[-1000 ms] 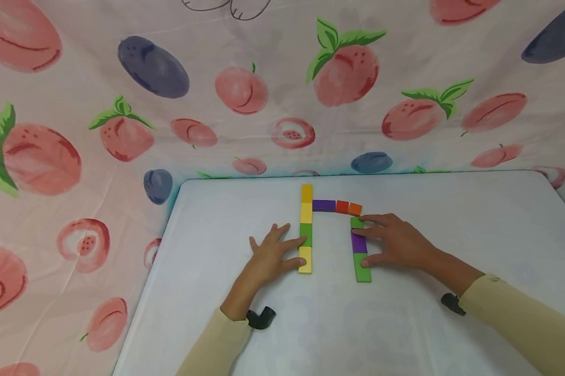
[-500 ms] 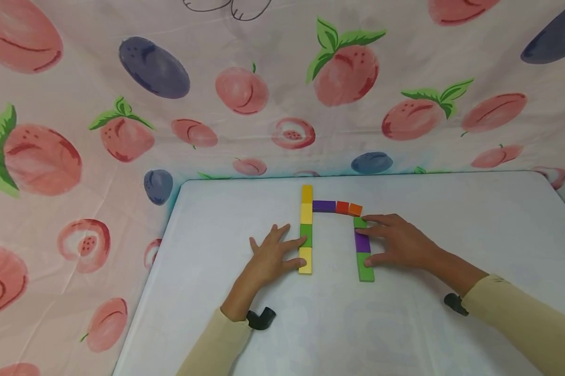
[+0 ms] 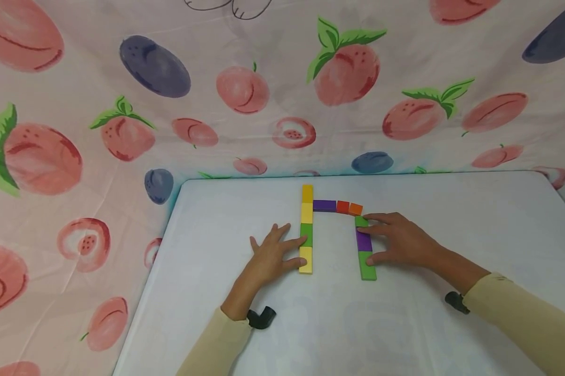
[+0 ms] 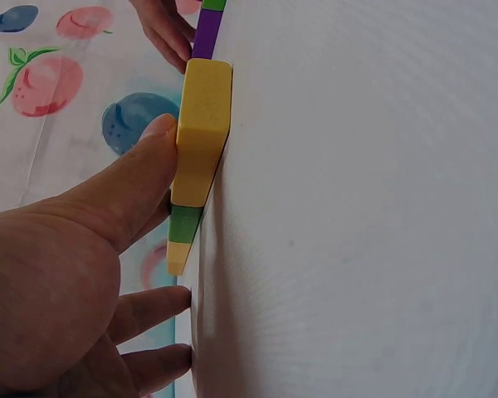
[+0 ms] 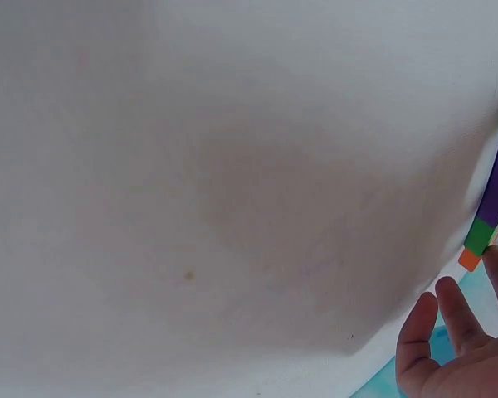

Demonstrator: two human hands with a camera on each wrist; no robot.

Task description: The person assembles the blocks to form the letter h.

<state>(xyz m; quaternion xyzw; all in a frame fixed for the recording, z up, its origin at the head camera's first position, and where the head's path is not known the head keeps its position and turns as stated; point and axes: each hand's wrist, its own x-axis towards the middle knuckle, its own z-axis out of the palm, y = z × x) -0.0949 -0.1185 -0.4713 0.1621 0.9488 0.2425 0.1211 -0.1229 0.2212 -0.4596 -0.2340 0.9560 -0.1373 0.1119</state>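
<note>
In the head view my left hand (image 3: 268, 259) lies spread. Its thumb rests on the nearest yellow block (image 3: 306, 268) and its forefinger on the green block (image 3: 306, 230) of a straight column. My right hand (image 3: 406, 241) lays extended fingertips on a second column: a small green block (image 3: 360, 221), a purple block (image 3: 364, 242) and a longer green block (image 3: 368, 273). Between the columns runs a row: a purple block (image 3: 324, 206), a red block (image 3: 342, 207) and a tilted orange block (image 3: 355, 209). In the left wrist view the thumb touches the yellow block (image 4: 206, 99).
A white table (image 3: 207, 219) carries all the blocks. Fruit-printed cloth (image 3: 263, 47) hangs behind it and along its left side. Black wrist mounts (image 3: 262, 318) stick out from both cuffs.
My right hand has slid the green, purple and green column to the right and slightly away, so its far end sits under the orange block. My left hand has stayed put.
</note>
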